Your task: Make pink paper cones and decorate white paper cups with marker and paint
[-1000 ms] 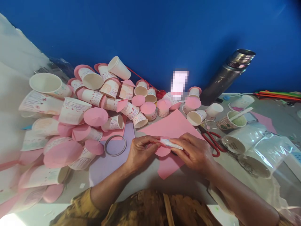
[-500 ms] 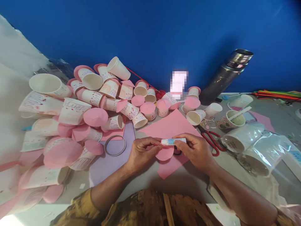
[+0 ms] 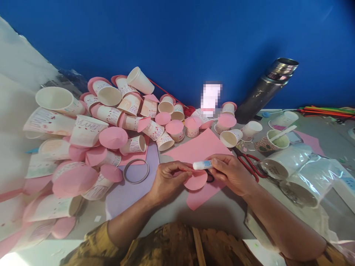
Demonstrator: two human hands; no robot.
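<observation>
My left hand [image 3: 170, 181] pinches a pink paper circle [image 3: 196, 181] by its upper left edge, thumb in front. In my right hand [image 3: 234, 173] is a white and blue glue stick [image 3: 202, 165], held sideways just above the circle's top edge; whether it touches the paper I cannot tell. Below both hands lies a large pink paper sheet [image 3: 203, 144]. A dark loop, partly hidden, shows between the circle and my right hand.
Many decorated paper cups with pink circles [image 3: 88, 131] are heaped on the left. A grey ring [image 3: 135, 171] rests on purple paper [image 3: 124, 197]. To the right are red-handled scissors [image 3: 251, 166], plastic-wrapped cups [image 3: 299, 177], and a dark flask [image 3: 263, 90] against the blue wall.
My right hand has shifted slightly right. The glue stick's left end has moved slightly right and up, and more of the pink circle shows. The left hand has barely moved.
</observation>
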